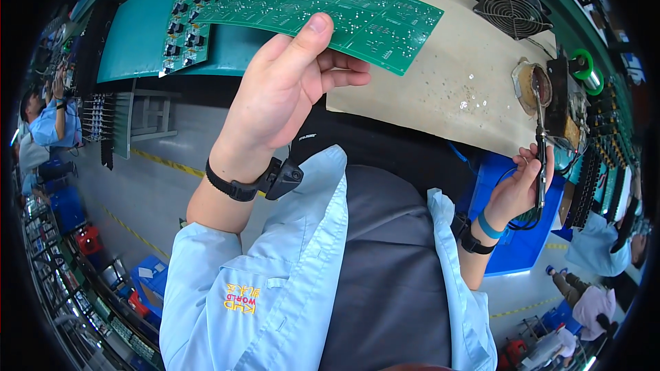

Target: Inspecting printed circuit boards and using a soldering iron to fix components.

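My left hand (pixel 292 72) grips a green circuit board (pixel 371 17) by its near edge, thumb on the upper face and fingers beneath. The board is tilted above the bench, its face dotted with solder points. Over at the right, my right hand (pixel 520 182) is closed around a soldering iron (pixel 541 158). The iron points away from me, its tip end at a round, burnt-looking tip-cleaning dish (pixel 528 87). A second board with rows of black components (pixel 189 24) lies on the teal mat, left of the held board.
Brown board (pixel 419 93) with small specks covers the bench. A black fan (pixel 513 5) stands at the far right, near a green solder spool (pixel 586 72). A blue bin (pixel 509 247) sits below my right hand. Other people work at the left and right edges.
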The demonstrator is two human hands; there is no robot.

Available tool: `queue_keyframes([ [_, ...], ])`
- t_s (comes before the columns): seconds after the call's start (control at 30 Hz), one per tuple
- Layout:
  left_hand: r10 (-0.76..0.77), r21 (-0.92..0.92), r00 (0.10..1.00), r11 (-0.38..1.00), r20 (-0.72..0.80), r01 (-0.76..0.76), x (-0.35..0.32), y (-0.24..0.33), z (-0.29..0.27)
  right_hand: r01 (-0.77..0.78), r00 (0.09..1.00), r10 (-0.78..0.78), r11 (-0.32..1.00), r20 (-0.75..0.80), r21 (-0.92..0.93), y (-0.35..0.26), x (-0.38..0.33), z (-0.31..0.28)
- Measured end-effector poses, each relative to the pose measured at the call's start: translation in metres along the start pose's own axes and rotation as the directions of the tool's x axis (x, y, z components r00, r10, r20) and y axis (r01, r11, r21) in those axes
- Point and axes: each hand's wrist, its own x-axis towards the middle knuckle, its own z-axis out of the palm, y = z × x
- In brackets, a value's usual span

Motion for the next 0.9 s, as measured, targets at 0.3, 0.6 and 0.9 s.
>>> queue_keyframes([
  [0.3, 0.003, -0.026, 1.0, 1.0, -0.004, -0.003, -0.003, 0.003, 0.003, 0.005, 1.0, -0.005, 1.0, 0.006, 0.001, -0.003, -0.002, 0.001],
  [0.6, -0.057, -0.058, 0.998, 0.997, 0.039, 0.059, -0.011, 0.011, 0.002, 0.014, 1.0, -0.014, 1.0, 0.015, -0.004, -0.003, -0.002, 0.002],
  [0.9, -0.109, -0.03, 0.99, 0.993, 0.085, 0.112, -0.016, 0.017, 0.004, 0.02, 0.999, -0.02, 1.0, 0.031, 0.004, -0.003, -0.002, 0.005],
])
